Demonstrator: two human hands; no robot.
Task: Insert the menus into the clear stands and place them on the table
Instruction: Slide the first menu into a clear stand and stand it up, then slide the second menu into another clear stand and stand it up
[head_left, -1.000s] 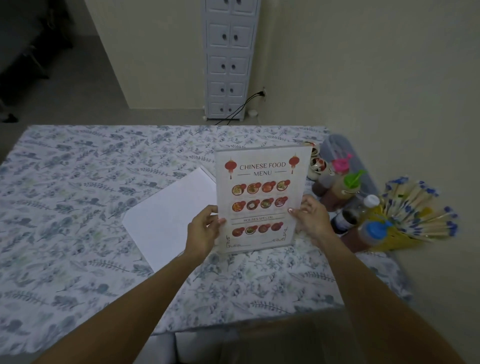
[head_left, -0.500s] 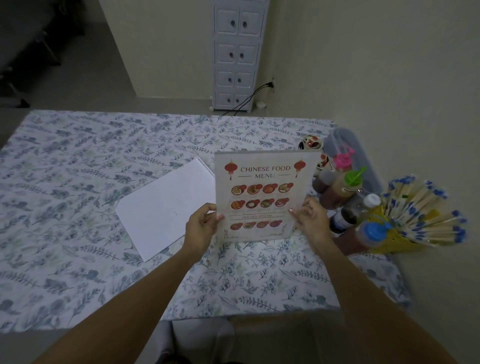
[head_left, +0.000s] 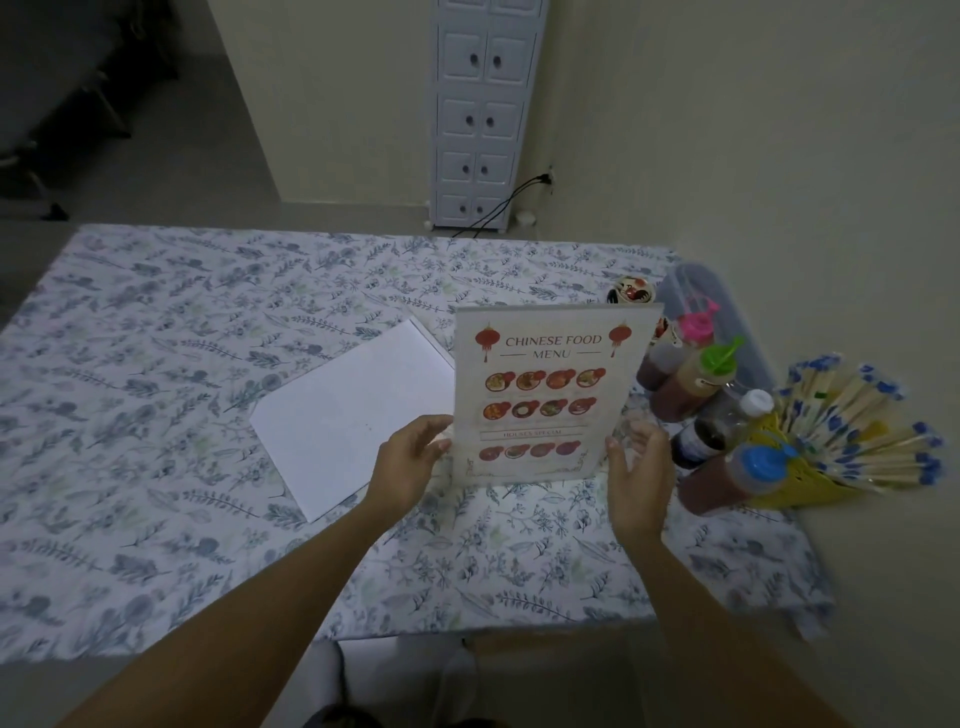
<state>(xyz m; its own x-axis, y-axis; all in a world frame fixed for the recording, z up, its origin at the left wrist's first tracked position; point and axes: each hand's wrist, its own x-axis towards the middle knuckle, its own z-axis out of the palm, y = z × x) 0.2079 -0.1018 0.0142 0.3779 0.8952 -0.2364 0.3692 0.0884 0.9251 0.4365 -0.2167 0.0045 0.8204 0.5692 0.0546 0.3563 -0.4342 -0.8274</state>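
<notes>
Apparently both grips were loosening: the left hand touched the left edge of the upright clear stand holding the Chinese food menu, the right hand hovered apart beside it; a white sheet lay left on the floral-clothed table.

Matt leaf-printed cloth over the table, plain white matt paper sheet, glossy clear plastic stand around a printed paper menu, plastic-capped sauce bottles
</notes>
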